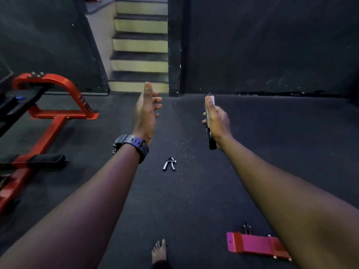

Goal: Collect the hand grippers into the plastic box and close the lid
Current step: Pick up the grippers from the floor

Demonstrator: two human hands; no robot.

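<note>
R hand (215, 121) grips thin dark flat obj, maybe box lid; L hand (146, 113) open, empty; hand gripper (169, 164) on floor (194, 191) btwn arms, likely next pickup

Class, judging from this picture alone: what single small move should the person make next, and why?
Probably lower the empty, open left hand to the silver-and-black hand gripper lying on the dark floor between the arms; the right hand already holds a slim dark object.

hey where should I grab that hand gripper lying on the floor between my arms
Probably by its two handles: the hand gripper lies flat on the floor, coil end away from you, handles splayed toward you. Come from above with the free left hand and pinch both handles together.
</note>
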